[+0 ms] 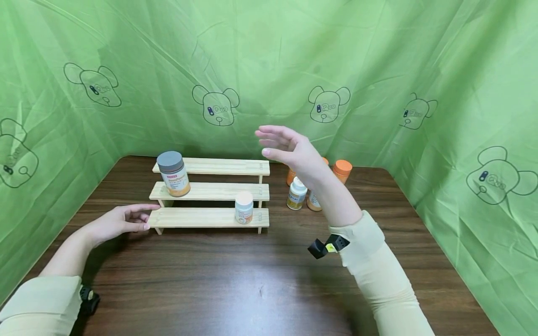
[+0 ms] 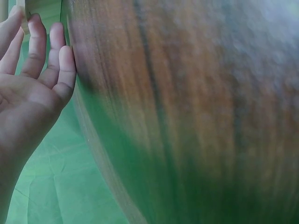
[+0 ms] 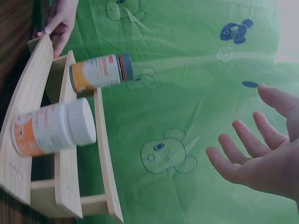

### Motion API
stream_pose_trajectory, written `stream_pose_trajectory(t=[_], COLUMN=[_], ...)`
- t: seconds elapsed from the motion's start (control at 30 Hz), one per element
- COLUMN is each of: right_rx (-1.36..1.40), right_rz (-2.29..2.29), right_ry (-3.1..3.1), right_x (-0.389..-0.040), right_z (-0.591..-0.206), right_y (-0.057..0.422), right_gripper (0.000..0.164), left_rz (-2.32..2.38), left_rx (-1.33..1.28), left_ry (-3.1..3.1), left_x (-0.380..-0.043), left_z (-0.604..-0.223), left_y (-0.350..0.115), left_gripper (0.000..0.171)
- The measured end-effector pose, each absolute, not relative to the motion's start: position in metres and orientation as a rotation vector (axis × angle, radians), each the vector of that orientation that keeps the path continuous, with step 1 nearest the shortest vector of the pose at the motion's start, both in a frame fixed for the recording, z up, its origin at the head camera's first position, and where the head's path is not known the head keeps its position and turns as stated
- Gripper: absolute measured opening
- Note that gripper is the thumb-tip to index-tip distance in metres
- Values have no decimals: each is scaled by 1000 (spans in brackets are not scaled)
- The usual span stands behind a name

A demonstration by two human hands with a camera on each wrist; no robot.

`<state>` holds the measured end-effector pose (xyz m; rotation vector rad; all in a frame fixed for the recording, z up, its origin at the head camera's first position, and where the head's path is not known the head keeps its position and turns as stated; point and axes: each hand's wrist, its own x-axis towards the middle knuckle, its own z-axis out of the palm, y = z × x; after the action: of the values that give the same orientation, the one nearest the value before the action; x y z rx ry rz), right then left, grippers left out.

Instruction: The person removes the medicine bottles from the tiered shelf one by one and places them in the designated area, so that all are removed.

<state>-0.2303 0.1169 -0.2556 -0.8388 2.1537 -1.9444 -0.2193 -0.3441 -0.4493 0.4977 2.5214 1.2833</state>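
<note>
A three-step wooden rack (image 1: 201,217) stands on the table. At the left end of its lowest step, my left hand (image 1: 115,225) grips the board between thumb and fingers; the left wrist view has those fingertips (image 2: 35,21) at the board's end. A large grey-lidded jar (image 1: 173,179) sits at the left of the middle step. Toward the right of the lowest step is a small white-capped bottle (image 1: 244,207), which looks large in the right wrist view. My right hand (image 1: 294,151) is raised in the air right of the rack, fingers loosely extended and holding nothing.
Right of the rack stand several bottles, partly hidden behind my right forearm: a white-capped one (image 1: 296,195), another beside it (image 1: 313,201), and orange-capped ones (image 1: 342,169) behind. A green curtain (image 1: 269,56) with bear drawings surrounds the dark wooden table (image 1: 210,280).
</note>
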Motion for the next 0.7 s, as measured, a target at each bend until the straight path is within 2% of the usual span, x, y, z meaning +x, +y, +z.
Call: stream_pose_trajectory(t=[0.7], right_rx=[-925], right_rz=[-1819], right_ry=[2110], right_x=[-228], right_z=[-269], right_y=[43], right_gripper=[56], left_rz=[1284], left_rx=[509], left_ry=[2517], left_x=[-221], left_z=[-451], left_y=[-345], left_gripper=[58])
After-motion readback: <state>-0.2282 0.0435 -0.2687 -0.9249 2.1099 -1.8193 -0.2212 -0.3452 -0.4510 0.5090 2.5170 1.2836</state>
